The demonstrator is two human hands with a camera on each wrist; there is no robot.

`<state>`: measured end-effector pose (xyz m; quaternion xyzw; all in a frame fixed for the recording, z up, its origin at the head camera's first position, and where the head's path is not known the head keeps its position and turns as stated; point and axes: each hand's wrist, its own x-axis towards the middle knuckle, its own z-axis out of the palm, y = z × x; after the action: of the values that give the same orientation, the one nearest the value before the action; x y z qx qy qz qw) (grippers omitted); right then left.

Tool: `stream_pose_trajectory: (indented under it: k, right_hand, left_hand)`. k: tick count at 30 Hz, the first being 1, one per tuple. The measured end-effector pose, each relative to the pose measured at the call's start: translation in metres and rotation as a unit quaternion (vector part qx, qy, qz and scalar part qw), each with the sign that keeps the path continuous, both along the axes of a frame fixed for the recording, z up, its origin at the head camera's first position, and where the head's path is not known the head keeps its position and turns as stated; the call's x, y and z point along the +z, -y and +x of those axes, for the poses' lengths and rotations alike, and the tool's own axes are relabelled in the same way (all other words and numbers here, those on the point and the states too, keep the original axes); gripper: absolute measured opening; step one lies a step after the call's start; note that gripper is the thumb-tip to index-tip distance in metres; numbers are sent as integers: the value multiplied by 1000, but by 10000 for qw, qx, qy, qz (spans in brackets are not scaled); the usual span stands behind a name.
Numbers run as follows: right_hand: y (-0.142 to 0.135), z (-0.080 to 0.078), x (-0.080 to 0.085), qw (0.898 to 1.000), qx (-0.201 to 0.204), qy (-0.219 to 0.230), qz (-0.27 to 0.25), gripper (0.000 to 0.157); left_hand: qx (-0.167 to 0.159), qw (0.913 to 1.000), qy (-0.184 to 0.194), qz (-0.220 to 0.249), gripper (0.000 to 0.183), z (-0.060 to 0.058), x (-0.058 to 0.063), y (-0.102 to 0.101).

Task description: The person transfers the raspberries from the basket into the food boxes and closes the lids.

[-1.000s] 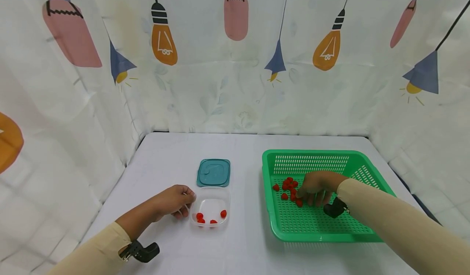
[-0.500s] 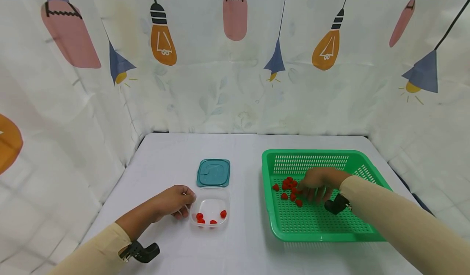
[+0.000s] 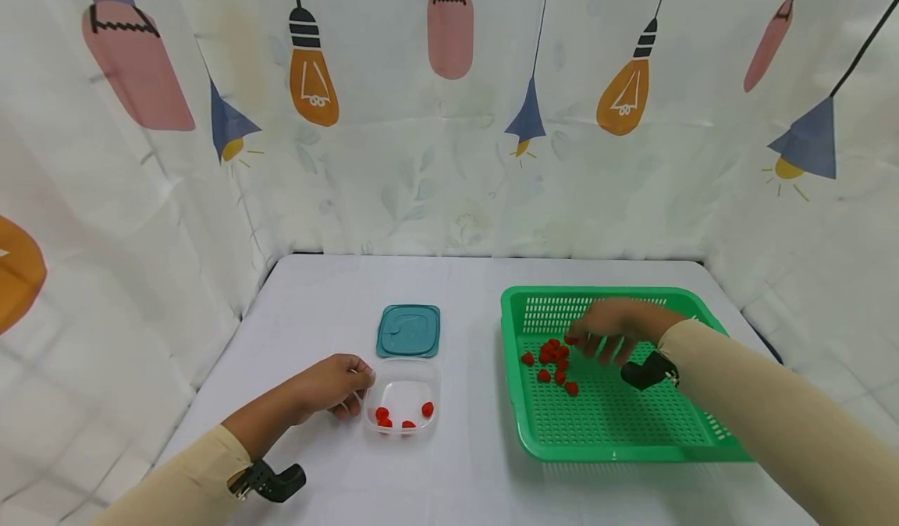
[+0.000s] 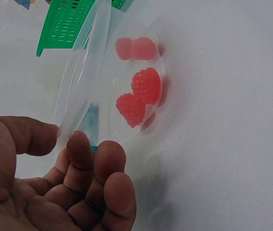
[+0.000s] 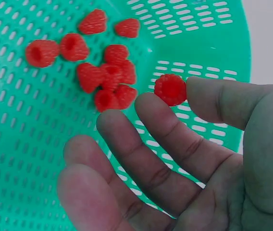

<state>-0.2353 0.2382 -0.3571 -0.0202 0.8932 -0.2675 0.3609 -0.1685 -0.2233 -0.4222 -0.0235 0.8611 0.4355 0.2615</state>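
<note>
Since the earlier head frame, the right hand (image 3: 605, 328) has shifted up the picture, toward the far wall of the green basket (image 3: 625, 424) at right of centre, while the left hand, the clear container and the lid look unmoved. Its thumb and index finger pinch a single raspberry (image 5: 170, 90) lightly at opposite sides; the other fingers are spread and slightly bent, which presumably keeps them from nudging the soft fruit. That raspberry shows at the upper right of centre in the right wrist view, apart from the loose raspberries (image 5: 111, 77) clustered to its left; from above it is half hidden by the fingers, so how far it hangs over the basket floor is hard to tell. At left of centre in the head view, the left hand (image 3: 339, 383) nips the near-left rim of the clear container (image 3: 402, 392) between thumb and index finger, probably because something so light would slide on the white counter (image 3: 467, 463). Four berries (image 4: 146, 85) lie inside, toward the bottom edge in the head view, leaving its middle bare. Just above it in the frame, the teal lid (image 3: 408, 331) lies flat, seemingly parked to leave the opening uncovered.
</note>
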Motion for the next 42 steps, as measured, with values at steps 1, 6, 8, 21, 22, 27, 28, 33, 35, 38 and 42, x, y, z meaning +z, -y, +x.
stream_pose_trajectory:
  k: [1, 6, 8, 21, 22, 27, 28, 33, 35, 38, 42]
  right_hand:
    - [0, -1, 2, 10000, -14, 4, -31, 45]
    - [0, -3, 10, 9999, -85, 16, -144, 47]
    - [1, -4, 14, 9997, -148, -2, -185, 47]
    - [7, -12, 43, 9992, -128, -77, -371, 50]
    - [8, -12, 44, 9991, -154, -73, -398, 49]
    - [10, -15, 50, 9985, -169, -122, -506, 48]
    - [10, -15, 51, 9985, -147, -137, -511, 47]
    - [13, -17, 57, 9985, -115, -169, -511, 43]
    - [15, -17, 58, 9984, -122, -146, -534, 44]
    - [17, -18, 60, 9981, -132, -116, -595, 47]
    - [19, -19, 62, 9973, -166, -93, -716, 49]
  left_hand:
    - [0, 10000, -2, -9, 21, 0, 0, 0]
    - [14, 10000, 7, -43, 21, 0, 0, -1]
    - [11, 10000, 9, -56, 21, 0, 0, -1]
    - [-1, 10000, 14, -81, 22, -1, -2, 0]
    - [2, 10000, 13, -84, 22, -1, -2, 0]
    - [22, 9999, -8, -106, 21, 0, -2, -2]
    - [22, 9999, -5, -113, 21, 0, -1, -2]
    - [17, 9999, 11, -120, 21, 0, 2, -3]
    - [12, 9999, 5, -123, 21, 0, 2, -3]
    - [4, 9999, -14, -107, 20, 0, 1, -2]
    - [3, 10000, -32, -73, 19, 0, 0, -1]
